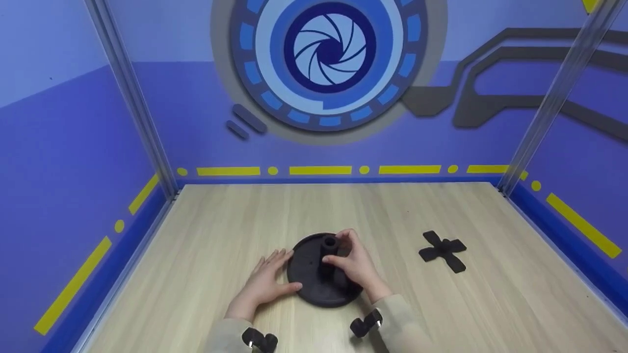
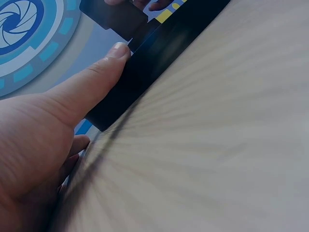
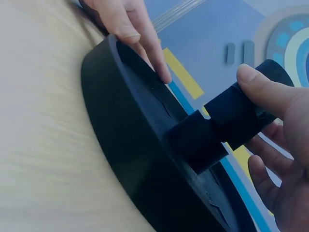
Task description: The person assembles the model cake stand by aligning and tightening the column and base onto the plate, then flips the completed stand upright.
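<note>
A round black base (image 1: 309, 287) with a raised rim lies on the wooden table. From its middle rises a short black post (image 3: 198, 142). A black tube (image 3: 246, 106) with a hollow upper end stands in line with that post, and a narrower neck shows between the two. My right hand (image 1: 355, 262) grips the tube between thumb and fingers. At the base's left edge, my left hand (image 1: 267, 279) rests its thumb on the rim, its extended fingers lying farther along the edge. In the left wrist view the thumb (image 2: 91, 79) touches the base's side wall.
To the right on the table (image 1: 221, 220) lies a black four-bladed piece (image 1: 444, 249) with a small raised hub. Blue-purple panels (image 1: 186, 122) with metal corner posts (image 1: 147, 122) enclose the back and sides.
</note>
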The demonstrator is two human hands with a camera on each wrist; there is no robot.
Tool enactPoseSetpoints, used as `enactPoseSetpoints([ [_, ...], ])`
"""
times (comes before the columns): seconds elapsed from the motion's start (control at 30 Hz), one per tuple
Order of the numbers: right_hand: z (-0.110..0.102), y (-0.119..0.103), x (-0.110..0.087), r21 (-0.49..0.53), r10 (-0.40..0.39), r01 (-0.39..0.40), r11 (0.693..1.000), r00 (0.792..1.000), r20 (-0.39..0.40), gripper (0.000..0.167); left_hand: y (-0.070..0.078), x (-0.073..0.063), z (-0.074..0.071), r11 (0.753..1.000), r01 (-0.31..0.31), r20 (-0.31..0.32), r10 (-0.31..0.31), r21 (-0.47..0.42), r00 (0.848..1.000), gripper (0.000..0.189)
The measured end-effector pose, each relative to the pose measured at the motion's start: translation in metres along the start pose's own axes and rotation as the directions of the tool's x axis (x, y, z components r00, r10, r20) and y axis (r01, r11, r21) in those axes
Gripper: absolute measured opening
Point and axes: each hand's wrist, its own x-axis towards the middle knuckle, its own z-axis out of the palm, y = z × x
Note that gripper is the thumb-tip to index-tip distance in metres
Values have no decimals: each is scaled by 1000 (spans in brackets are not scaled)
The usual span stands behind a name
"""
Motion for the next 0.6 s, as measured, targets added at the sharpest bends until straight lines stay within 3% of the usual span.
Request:
enactPoseSetpoints([
  [0.13,-4,0,0,-18,9,-9,1000,999,47,68,0,0,0,1000,-3,1,3,-1,1000,94],
  [0.27,-10,1,1,53,26,-34,998,990,141,75,0,0,1,1000,8,3,-8,-4,1000,94],
  [0.43,-17,2,3,194,-37,-15,981,965,260,69,0,0,0,1000,11,0,-11,2,1000,94],
  [0.6,-17,2,5,239,-89,23,971,959,269,58,0,0,0,1000,1,0,-1,8,1000,94],
])
